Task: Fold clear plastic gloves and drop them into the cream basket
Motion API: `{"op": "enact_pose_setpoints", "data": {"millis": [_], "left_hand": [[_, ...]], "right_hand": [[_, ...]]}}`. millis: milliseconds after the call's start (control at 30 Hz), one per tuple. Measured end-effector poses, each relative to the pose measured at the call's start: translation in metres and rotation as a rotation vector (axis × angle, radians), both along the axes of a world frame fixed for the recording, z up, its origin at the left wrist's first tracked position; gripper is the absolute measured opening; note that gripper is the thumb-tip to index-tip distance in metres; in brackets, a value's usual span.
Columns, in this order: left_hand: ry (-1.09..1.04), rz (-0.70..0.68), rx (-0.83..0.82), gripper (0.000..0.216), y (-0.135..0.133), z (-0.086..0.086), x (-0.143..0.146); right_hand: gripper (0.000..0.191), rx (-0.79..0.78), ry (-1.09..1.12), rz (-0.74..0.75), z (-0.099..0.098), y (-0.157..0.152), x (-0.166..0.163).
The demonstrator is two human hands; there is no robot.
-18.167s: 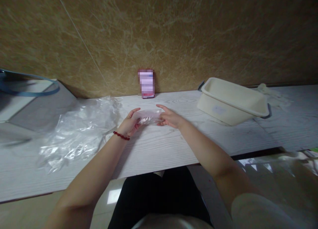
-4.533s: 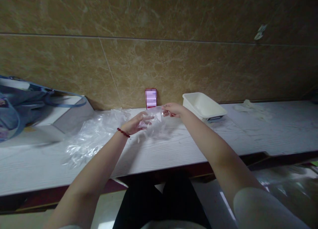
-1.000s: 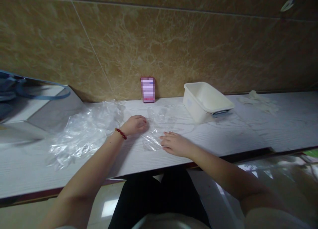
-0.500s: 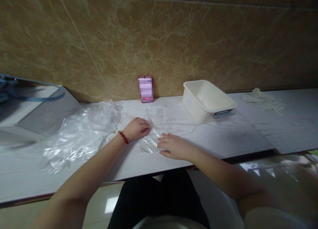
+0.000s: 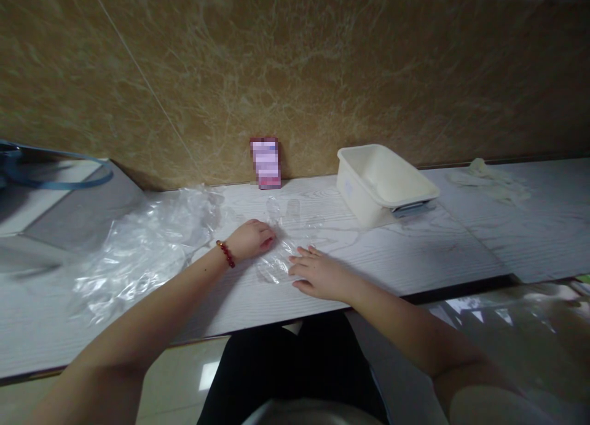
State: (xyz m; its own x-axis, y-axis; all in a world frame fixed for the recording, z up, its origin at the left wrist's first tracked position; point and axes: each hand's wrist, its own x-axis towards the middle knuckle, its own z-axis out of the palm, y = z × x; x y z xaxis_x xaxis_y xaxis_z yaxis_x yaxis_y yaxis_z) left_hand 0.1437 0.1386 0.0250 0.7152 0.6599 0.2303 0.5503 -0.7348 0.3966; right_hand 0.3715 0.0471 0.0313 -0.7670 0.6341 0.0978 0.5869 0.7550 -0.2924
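A clear disposable plastic glove (image 5: 276, 262) lies flat on the white wood-grain table, its see-through fingers pointing towards the wall. At its left edge my left hand (image 5: 252, 237), with a red bead bracelet on the wrist, has its fingers curled in and closed on the film; the fingertips are partly hidden. My right hand (image 5: 322, 274) rests palm down at the glove's right side, fingers spread and touching its edge. To the left of my left hand is a crumpled heap of clear plastic (image 5: 142, 246).
A phone (image 5: 267, 163) leans against the brown marbled wall. Right of it stands a cream plastic bin (image 5: 362, 194), with a flat grey item (image 5: 412, 210) under its rim. Whitish crumpled gloves (image 5: 491, 180) lie far right. A grey-white box (image 5: 78, 210) with a blue strap (image 5: 69, 182) is at left.
The view has shifted slightly. My hands and the glove stay in nearly the same places on the table.
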Motion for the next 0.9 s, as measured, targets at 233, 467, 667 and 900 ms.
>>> {"op": "enact_pose_setpoints", "data": {"millis": [233,467,667,900], "left_hand": [[0.03,0.05,-0.114,0.015,0.006,0.005,-0.005],[0.126,-0.136,-0.035,0.019,0.005,0.008,-0.005],[0.226,-0.023,0.048,0.021,-0.002,0.006,-0.001],[0.029,0.443,-0.157,0.024,0.023,0.007,-0.003]], "right_hand": [[0.025,-0.015,0.014,-0.001,-0.001,0.0,0.001],[0.025,-0.036,0.009,-0.005,0.0,0.0,0.001],[0.025,-0.037,0.029,-0.022,-0.002,-0.002,0.001],[0.024,-0.027,0.035,-0.029,-0.003,-0.002,0.001]]}}
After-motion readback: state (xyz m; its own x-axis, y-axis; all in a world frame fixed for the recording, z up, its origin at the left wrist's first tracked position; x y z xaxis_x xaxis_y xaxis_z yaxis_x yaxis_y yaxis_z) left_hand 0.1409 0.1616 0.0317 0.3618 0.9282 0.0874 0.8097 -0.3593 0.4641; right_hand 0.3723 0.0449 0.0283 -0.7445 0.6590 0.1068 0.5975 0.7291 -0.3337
